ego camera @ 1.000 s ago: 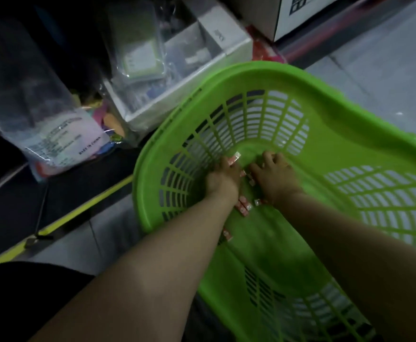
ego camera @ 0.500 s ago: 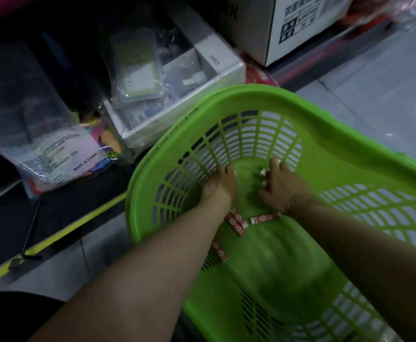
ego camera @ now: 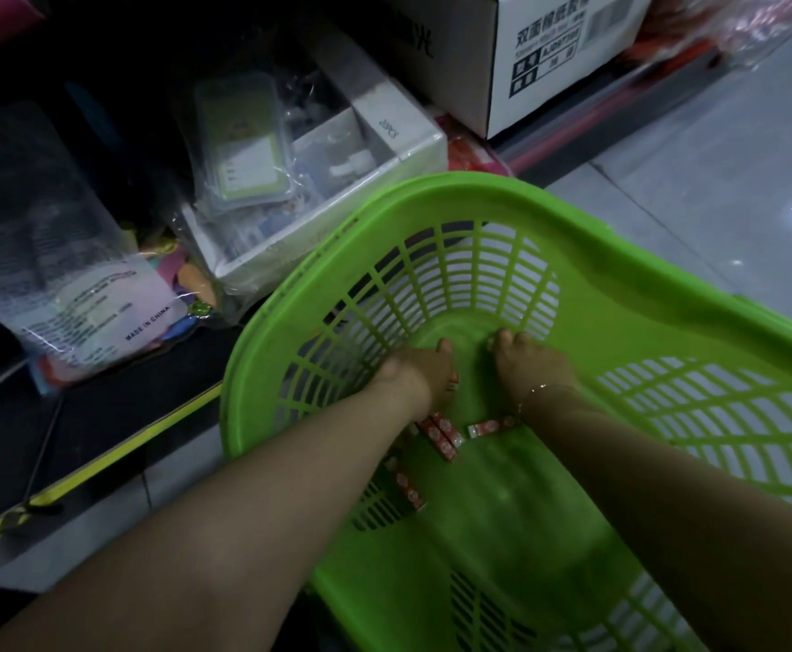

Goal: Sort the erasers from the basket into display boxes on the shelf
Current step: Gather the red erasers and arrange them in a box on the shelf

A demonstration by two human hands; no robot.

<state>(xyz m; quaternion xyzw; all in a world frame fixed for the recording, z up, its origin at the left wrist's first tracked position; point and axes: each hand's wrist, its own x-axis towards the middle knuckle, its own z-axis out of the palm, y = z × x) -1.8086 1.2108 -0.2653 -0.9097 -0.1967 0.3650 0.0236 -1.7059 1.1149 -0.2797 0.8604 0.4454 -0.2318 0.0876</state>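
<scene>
Right hand point(ego camera: 533, 364) off the erasers point(ego camera: 441, 432).

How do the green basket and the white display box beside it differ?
The green basket has rounded, slotted walls; the white display box has solid, straight ones. The basket sits on the floor, the box on the low shelf. The basket holds a few loose red erasers; the box is stuffed with clear packets. Both are open-topped.
</scene>
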